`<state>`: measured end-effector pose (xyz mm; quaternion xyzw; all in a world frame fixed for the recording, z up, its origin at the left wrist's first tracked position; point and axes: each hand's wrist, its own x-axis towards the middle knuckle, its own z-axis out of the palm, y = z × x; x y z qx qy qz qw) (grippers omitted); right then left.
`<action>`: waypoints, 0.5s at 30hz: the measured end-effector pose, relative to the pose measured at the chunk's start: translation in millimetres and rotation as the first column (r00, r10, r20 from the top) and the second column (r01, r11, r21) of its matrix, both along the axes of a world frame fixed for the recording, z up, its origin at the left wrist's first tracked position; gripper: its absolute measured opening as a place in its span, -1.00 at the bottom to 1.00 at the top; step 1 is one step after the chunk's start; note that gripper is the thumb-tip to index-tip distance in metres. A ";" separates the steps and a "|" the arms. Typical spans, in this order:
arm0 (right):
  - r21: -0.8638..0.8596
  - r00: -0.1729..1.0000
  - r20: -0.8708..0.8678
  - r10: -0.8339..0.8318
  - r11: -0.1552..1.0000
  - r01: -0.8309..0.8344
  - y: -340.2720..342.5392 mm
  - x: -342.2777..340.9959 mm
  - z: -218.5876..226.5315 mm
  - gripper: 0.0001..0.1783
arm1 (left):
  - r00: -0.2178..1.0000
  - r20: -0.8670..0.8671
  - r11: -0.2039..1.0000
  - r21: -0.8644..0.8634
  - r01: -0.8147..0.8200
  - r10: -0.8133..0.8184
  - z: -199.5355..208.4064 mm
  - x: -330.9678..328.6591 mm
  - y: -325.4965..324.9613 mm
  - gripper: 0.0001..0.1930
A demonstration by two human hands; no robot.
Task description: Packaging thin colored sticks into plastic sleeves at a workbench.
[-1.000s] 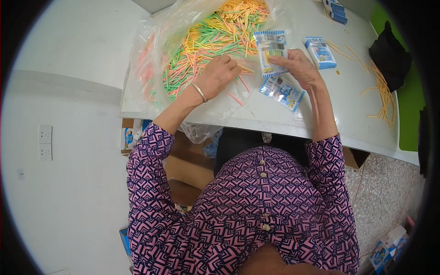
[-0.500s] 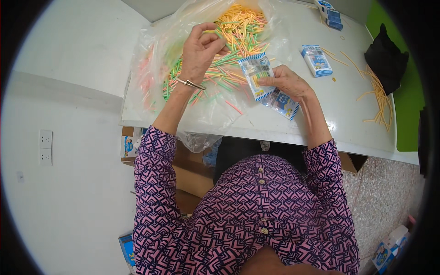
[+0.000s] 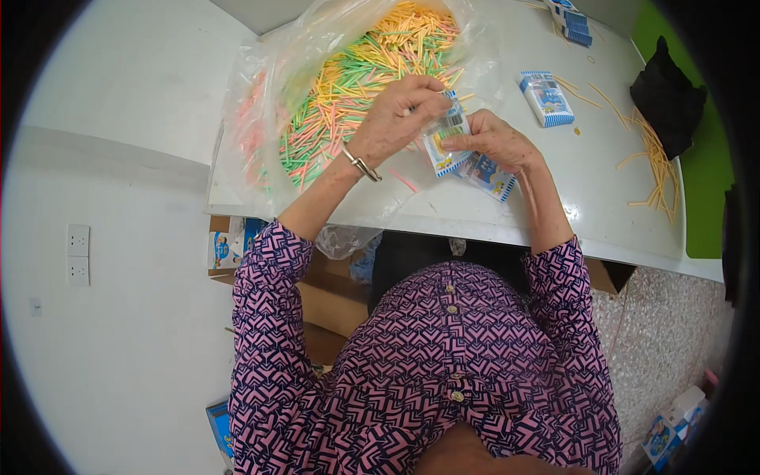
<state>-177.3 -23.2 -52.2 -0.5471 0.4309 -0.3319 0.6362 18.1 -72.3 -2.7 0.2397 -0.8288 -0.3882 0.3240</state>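
My right hand (image 3: 497, 142) grips a small clear packet (image 3: 448, 162) with blue-and-white striped ends, the thumb across its front. Several thin coloured sticks show inside it. My left hand (image 3: 402, 117), a metal bangle on its wrist, is closed at the packet's upper end; whatever its fingertips hold is hidden. Below the right hand a similar blue packet (image 3: 492, 179) lies on the table. Left of and beyond my hands, a heap of thin yellow, green and pink sticks (image 3: 348, 87) spreads over a large clear plastic bag (image 3: 273, 79).
A filled blue-and-white packet (image 3: 546, 99) lies on the white table (image 3: 586, 190) to the right. Beyond it are loose tan strands (image 3: 657, 174), a black cloth item (image 3: 669, 103) and stacked blue packs (image 3: 574, 28). A cardboard box (image 3: 336, 305) stands below the front edge.
My left hand has moved from above the stick heap rightward and down to the packet's upper end. The right hand stays nearly in place with the packet.
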 end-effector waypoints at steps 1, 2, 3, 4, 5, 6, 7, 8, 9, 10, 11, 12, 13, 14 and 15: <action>0.003 1.000 0.020 0.008 1.000 -0.008 1.1 -0.6 3.1 -0.73 | 0.997 0.072 1.000 0.015 -0.014 0.013 -0.3 -1.1 3.7 -0.75; 0.012 1.000 0.021 0.000 1.000 -0.001 1.8 -5.7 3.3 -0.73 | 0.989 0.144 0.999 0.032 -0.023 0.018 3.2 -4.4 8.8 -0.74; -0.030 0.998 -0.013 -0.060 0.998 0.060 0.9 -13.0 3.3 -0.72 | 0.990 0.144 0.999 0.042 -0.015 0.009 3.9 -6.8 11.1 -0.74; -0.073 0.992 -0.045 -0.122 0.990 0.118 2.0 -19.4 3.3 -0.71 | 0.999 0.027 0.982 0.184 -0.035 0.031 3.7 -9.1 13.0 -0.74; -0.156 0.972 -0.108 -0.210 0.969 0.192 7.2 -21.3 16.8 -0.66 | 0.993 -0.083 0.944 0.326 -0.050 0.081 0.6 -7.2 13.8 -0.75; -0.150 0.971 -0.111 -0.211 0.970 0.193 9.5 -26.7 24.6 -0.66 | 0.993 -0.084 0.942 0.333 -0.048 0.080 -4.6 -6.3 13.3 -0.75; -0.179 0.920 -0.280 -0.276 0.956 0.233 10.6 -34.8 28.8 -0.65 | 0.995 -0.042 0.964 0.255 -0.079 0.092 -14.5 -3.8 11.1 -0.70; -0.218 0.832 -0.438 -0.340 0.938 0.269 11.7 -45.6 29.8 -0.63 | 0.995 -0.005 0.980 0.170 -0.100 0.102 -23.2 -4.0 10.3 -0.65; -0.323 0.687 -0.536 -0.491 0.871 0.370 12.0 -51.8 21.1 -0.61 | 0.995 0.084 0.984 0.166 -0.065 0.051 -29.6 -5.2 11.8 -0.56; -0.324 0.682 -0.538 -0.495 0.869 0.375 10.8 -60.5 16.1 -0.61 | 0.996 0.081 0.984 0.166 -0.058 0.045 -36.2 -8.6 14.8 -0.56; -0.382 0.610 -0.637 -0.472 0.880 0.282 9.7 -64.4 14.5 -0.60 | 0.975 0.215 0.989 -0.149 -0.021 0.053 -45.2 -14.6 18.4 -0.54; -0.426 0.524 -0.722 -0.452 0.887 0.177 9.9 -65.0 13.8 -0.58 | 0.937 0.333 0.894 -0.444 0.055 0.108 -53.9 -19.7 23.4 -0.52; -0.427 0.521 -0.724 -0.452 0.887 0.176 11.5 -62.1 6.7 -0.58 | 0.918 0.359 0.881 -0.473 0.022 0.170 -62.6 -25.6 27.9 -0.48; -0.648 0.388 -0.653 -0.650 0.745 0.156 14.5 -52.8 -1.0 -0.56 | 0.918 0.357 0.880 -0.474 0.020 0.171 -65.4 -25.5 28.1 -0.48; -0.825 0.258 -0.519 -0.815 0.557 0.097 17.1 -47.4 -5.3 -0.53 | 0.899 0.399 0.890 -0.455 0.021 0.182 -67.4 -25.2 27.0 -0.52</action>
